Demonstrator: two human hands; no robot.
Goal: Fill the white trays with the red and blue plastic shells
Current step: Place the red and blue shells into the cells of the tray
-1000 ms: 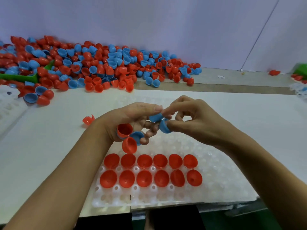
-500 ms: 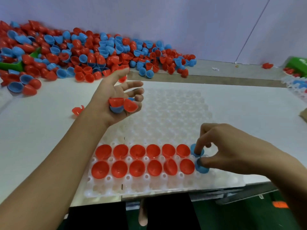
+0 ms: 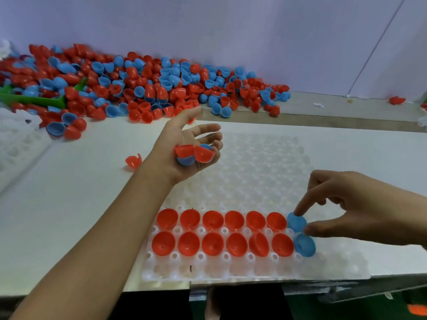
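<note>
A white dimpled tray (image 3: 254,172) lies on the table in front of me. Two near rows hold several red shells (image 3: 211,232), open side up. At the right end of those rows sit two blue shells (image 3: 300,234). My right hand (image 3: 360,209) rests on them, forefinger on the upper one and thumb against the lower one. My left hand (image 3: 184,148) hovers palm up over the tray's far left part, fingers loosely curled around a few red and blue shells (image 3: 193,154). A big pile of red and blue shells (image 3: 143,88) lies along the back wall.
A single broken-looking red shell (image 3: 133,160) lies on the table left of the tray. A green bin (image 3: 34,100) is half buried in the pile at far left. Another white tray (image 3: 16,144) sits at the left edge. The table's front edge runs just below the tray.
My right hand carried two blue shells from mid-air down to the right end of the red rows. My left hand lifted away toward the pile with its shells.
</note>
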